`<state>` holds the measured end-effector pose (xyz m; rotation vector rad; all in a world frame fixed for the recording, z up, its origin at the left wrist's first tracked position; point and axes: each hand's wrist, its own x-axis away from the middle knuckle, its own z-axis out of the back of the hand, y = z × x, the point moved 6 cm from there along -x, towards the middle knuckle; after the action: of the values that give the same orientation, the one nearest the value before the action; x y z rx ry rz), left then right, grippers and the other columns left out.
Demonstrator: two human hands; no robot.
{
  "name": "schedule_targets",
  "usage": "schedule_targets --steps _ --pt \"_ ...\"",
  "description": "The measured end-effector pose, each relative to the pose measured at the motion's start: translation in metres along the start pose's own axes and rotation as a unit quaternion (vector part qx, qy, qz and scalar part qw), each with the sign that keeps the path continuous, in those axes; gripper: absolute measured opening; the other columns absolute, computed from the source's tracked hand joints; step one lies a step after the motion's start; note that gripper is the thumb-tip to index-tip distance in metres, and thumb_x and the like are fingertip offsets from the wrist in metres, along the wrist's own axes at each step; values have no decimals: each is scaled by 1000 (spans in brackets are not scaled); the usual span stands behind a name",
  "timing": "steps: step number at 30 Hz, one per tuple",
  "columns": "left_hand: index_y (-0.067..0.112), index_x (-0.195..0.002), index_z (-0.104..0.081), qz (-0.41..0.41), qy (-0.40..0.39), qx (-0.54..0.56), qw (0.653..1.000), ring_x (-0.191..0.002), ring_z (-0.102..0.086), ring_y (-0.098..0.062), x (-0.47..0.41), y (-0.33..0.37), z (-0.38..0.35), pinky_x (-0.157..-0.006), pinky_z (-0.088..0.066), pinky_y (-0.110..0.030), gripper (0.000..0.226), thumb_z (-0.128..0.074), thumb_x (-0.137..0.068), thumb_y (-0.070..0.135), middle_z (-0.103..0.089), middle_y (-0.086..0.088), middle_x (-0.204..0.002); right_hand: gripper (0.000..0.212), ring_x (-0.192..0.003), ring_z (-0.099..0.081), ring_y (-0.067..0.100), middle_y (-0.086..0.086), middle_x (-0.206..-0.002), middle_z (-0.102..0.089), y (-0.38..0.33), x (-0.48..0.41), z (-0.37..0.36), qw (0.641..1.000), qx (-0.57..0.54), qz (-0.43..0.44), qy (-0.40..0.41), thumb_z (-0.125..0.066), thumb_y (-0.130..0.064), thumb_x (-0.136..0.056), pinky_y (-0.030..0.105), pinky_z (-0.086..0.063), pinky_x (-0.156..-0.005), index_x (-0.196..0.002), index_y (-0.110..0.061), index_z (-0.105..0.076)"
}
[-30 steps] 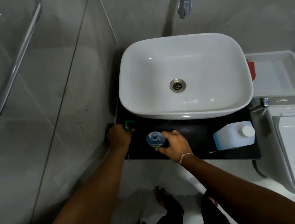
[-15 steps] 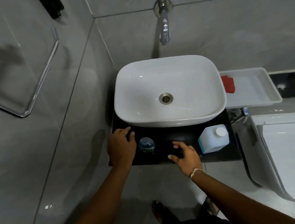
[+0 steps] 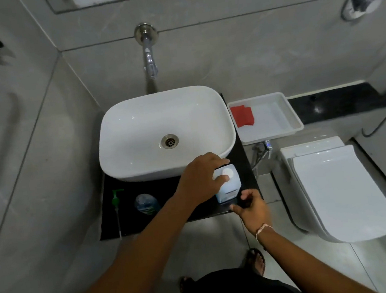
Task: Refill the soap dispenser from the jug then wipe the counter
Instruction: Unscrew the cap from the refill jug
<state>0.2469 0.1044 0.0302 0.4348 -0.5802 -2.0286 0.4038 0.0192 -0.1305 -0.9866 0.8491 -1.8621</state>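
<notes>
1. Both hands have crossed to the right end of the counter [image 3: 168, 193] since half a second ago: the left hand [image 3: 198, 179], earlier beside the soap dispenser, now reaches over to the jug [image 3: 228, 187], and the jug stands upright instead of lying on its side.
2. Left fingers curl around the jug's top, thumb on its white cap [image 3: 227, 173]; the right hand [image 3: 252, 206] hovers just beside the jug's near face, fingers loosely spread — contact cannot be told.
3. Right of these fingers the counter's right edge lies close; the front edge runs under the right hand.
4. Left of the fingers, dark open counter stretches to the soap dispenser [image 3: 146, 204], its neck open, and the green pump [image 3: 116, 204] lying flat beyond it.
5. Beyond the fingers the white basin [image 3: 137, 133] overhangs the counter; a tray [image 3: 287, 112] holding a red cloth [image 3: 243, 115] sits further right — the toilet [image 3: 338, 191] nearer.
</notes>
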Motion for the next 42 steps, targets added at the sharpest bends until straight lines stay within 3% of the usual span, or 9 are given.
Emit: schedule_targets --steps 5,11,14,19,24,27,32,36,42 --pt "16 -137 -60 -36 -128 -112 985 -124 -59 -21 -14 12 -27 -108 -43 -30 41 -64 -96 19 -62 -6 -139 96 -118 -56 21 3 -134 -57 -27 -36 0 987 14 56 -149 -88 -13 -67 41 -51 -100 -147 -20 -34" --pt "16 -141 -55 -37 -155 -167 973 -130 -57 -22 -22 8 -34 -115 -37 -30 44 -63 -97 19 -59 -6 -145 89 -116 -58 19 2 -129 -61 -39 -63 -8 968 94 104 -207 -87 -26 -70 33 -47 -100 -144 -29 -37" --pt "17 -135 -61 -6 -148 -170 974 -120 -62 -23 -25 4 -34 -107 -44 -31 44 -66 -94 31 -66 -7 -135 85 -113 -61 25 5 -123 -65 -37 -68 -11 961 138 114 -212 -86 -38 -70 39 -49 -99 -139 -27 -38" --pt "14 -85 -71 91 -12 -247 965 -69 -59 -14 -19 -7 -19 -67 -39 -25 67 -47 -85 77 -66 -2 -76 87 -114 -62 26 6 -123 -65 -34 -68 -11 960 146 130 -200 -86 -41 -69 38 -50 -95 -139 -24 -37" --pt "22 -141 -53 -50 -143 -150 977 -121 -57 -23 -11 0 -29 -102 -47 -37 55 -69 -88 30 -59 -4 -140 87 -111 -63 25 6 -120 -66 -33 -68 -10 960 144 143 -194 -86 -39 -69 30 -47 -90 -139 -22 -38" --pt "21 -139 -55 -48 -142 -191 970 -119 -59 -25 -15 3 -33 -100 -49 -38 51 -68 -90 20 -62 -6 -137 87 -111 -63 24 5 -120 -66 -34 -67 -10 960 134 143 -197 -87 -40 -68 38 -51 -96 -138 -22 -39" --pt "18 -122 -64 17 -64 -210 975 -100 -66 -22 -23 -4 -21 -80 -50 -33 63 -66 -80 66 -71 -4 -114 81 -111 -63 22 4 -119 -66 -34 -67 -9 961 134 147 -195 -86 -40 -69 40 -53 -95 -134 -23 -41" --pt "26 -142 -51 -53 -111 -163 979 -121 -58 -22 -22 8 -22 -99 -48 -35 59 -68 -88 43 -60 -2 -139 82 -113 -61 25 6 -122 -64 -34 -67 -9 960 143 145 -192 -86 -40 -70 39 -51 -98 -136 -21 -40" --pt "22 -132 -63 -64 -105 -184 975 -113 -64 -23 -25 10 -26 -95 -49 -33 40 -65 -94 34 -65 -4 -132 85 -114 -61 25 5 -122 -64 -34 -67 -10 959 151 145 -189 -86 -40 -69 41 -51 -99 -137 -23 -39"
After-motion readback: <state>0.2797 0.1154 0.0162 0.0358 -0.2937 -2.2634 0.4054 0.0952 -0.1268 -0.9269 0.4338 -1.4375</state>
